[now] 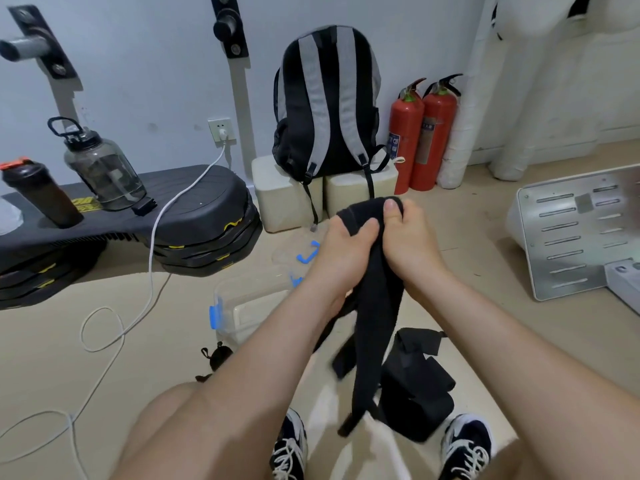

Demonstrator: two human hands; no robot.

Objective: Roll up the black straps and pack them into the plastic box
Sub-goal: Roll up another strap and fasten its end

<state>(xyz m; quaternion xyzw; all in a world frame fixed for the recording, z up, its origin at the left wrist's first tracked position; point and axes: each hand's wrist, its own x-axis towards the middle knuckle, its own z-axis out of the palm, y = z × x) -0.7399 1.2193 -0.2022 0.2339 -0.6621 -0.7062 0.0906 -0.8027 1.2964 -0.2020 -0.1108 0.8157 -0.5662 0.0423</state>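
Observation:
Both hands hold one black strap (375, 306) up in front of me. My left hand (346, 251) grips its upper end with the thumb pressed on the fabric. My right hand (408, 237) pinches the same folded top from the other side. The rest of the strap hangs down toward the floor between my shoes. A heap of more black straps (415, 382) lies on the floor below my right forearm. The clear plastic box (249, 306) with blue latches stands open on the floor under my left forearm, partly hidden by it. Its clear lid (298, 251) lies just behind.
A black and grey backpack (329, 105) sits on pale blocks ahead, with two red fire extinguishers (422, 133) to its right. Black stacked step platforms (194, 223) at left carry two bottles. A white cable (114, 327) loops over the floor. A metal panel (571, 233) leans at right.

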